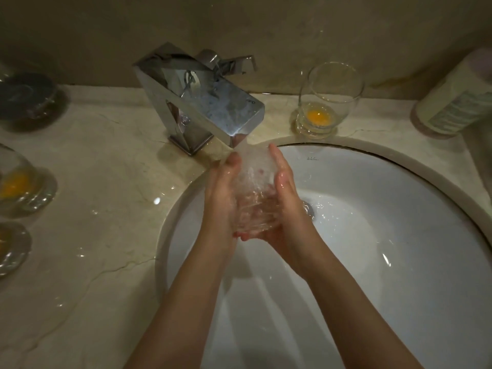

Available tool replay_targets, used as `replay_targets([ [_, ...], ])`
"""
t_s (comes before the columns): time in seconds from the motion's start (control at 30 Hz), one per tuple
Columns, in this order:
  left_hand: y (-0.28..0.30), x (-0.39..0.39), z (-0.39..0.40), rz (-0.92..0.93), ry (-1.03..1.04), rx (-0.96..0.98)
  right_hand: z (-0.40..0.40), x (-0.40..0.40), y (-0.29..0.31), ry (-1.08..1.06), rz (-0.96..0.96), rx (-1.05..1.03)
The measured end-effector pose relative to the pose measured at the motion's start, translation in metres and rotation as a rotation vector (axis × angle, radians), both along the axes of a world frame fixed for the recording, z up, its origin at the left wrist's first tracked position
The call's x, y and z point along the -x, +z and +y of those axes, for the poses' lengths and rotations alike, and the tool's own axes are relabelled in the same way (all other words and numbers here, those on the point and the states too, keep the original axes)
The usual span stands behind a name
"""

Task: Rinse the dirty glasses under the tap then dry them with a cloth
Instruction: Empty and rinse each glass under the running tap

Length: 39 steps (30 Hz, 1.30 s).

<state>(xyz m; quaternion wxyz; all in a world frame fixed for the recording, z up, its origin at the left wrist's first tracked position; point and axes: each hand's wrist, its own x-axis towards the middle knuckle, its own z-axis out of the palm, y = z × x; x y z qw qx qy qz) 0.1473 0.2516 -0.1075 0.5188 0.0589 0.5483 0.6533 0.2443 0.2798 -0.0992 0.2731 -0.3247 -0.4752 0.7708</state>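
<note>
both hands (255, 198) cupped together, forearms extended

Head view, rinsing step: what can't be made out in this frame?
- Glass under the tap: rushing water and both hands, left hand and right hand, hide whether it is clean.
- Glasses at the left edge: cut off by the frame, so their count is unclear.
- Bottle at right: label blurred, top cut off.
- Dark dish at upper left: too dim to identify.
- Drying cloth: not in view.
</note>
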Motion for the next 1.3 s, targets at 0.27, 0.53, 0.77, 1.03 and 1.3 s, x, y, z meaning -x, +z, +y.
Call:
replay_targets([
  [0.27, 0.004, -0.01, -0.002, 0.585, 0.063, -0.023, -0.003, -0.005, 0.0, 0.024, -0.297, -0.412],
  [0.53, 0.005, -0.004, -0.002, -0.008, 0.022, 0.007, 0.0, 0.003, -0.002, 0.014, -0.112, -0.099],
  [0.77, 0.011, -0.014, -0.004, 0.665, 0.049, 0.065, -0.011, 0.0, -0.007, -0.126, -0.244, -0.377],
  [1.03, 0.012, -0.008, 0.001, 0.396, 0.003, 0.048, -0.004, 0.002, -0.004, -0.097, -0.149, -0.162],
  [1.3, 0.006, -0.007, -0.001, 0.599, 0.05, 0.048, -0.001, 0.003, 0.002, -0.032, -0.299, -0.344],
])
